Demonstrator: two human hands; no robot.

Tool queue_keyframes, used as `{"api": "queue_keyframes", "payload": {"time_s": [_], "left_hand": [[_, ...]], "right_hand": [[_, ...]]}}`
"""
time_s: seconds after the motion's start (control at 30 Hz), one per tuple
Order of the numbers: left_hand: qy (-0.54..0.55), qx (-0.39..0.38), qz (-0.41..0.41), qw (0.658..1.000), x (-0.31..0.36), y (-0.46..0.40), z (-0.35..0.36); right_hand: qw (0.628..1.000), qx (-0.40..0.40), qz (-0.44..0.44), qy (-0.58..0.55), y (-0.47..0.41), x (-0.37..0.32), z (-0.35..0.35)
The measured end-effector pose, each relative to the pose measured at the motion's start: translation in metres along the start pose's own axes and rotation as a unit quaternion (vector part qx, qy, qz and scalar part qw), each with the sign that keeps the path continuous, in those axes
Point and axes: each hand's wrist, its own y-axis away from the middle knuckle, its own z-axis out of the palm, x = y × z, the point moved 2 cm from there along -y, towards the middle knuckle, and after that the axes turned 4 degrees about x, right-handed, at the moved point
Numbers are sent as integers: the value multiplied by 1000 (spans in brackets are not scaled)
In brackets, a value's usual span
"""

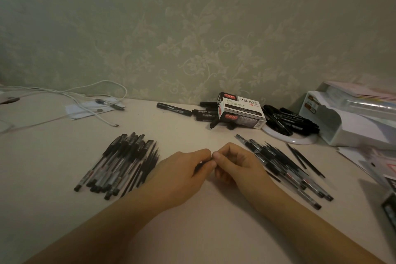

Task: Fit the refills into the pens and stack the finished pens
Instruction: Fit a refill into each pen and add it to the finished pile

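Surface (pixel 192 231): pale, set against a wall with leaf-patterned paper; carries all items below.

Organiser tray (pixel 342 126): white plastic, far right by the wall, holding papers and clear sleeves.

Left pile of pens (pixel 120 163): black-capped, clear barrels, laid side by side to the left of the hands. Long axes run from near left to far right, dark ends toward the near edge. A few thin dark refills lie along its right flank on the same line.

Right pile of pens (pixel 285 167): to the right of the hands, long axes running from far left to near right, fanned loosely. Two loose refills (pixel 306 161) lie just beyond it, on much the same slant.

Marker box (pixel 240 111): white and black card, printed "1120", by the wall, with black markers (pixel 174 109) scattered to its left and heaped on a white round plate (pixel 289 138) to its right.

White cables (pixel 90 100): far left, over a paper sheet.

Left hand (pixel 182 173): fingers curled, pinching a dark pen part (pixel 200 166) whose long axis slants from near left up toward the fingertips.

Right hand (pixel 235 163): fingers curled, fingertips meeting those of the left hand at centre, pinching the other end of the same item; the detail there is hidden.
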Motion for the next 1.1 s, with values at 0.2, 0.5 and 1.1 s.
{"api": "queue_keyframes", "payload": {"time_s": [0.2,0.5,1.1], "left_hand": [[8,-7,-2,1000,1,-1,-1],[21,0,-9,1000,1,-3,-2],[-33,-7,-53,998,-4,2,-2]], "right_hand": [[1000,0,6,-10,0,0,0],[1000,9,0,-23,0,-1,-1],[952,138,-75,263,-1,7,-22]]}}
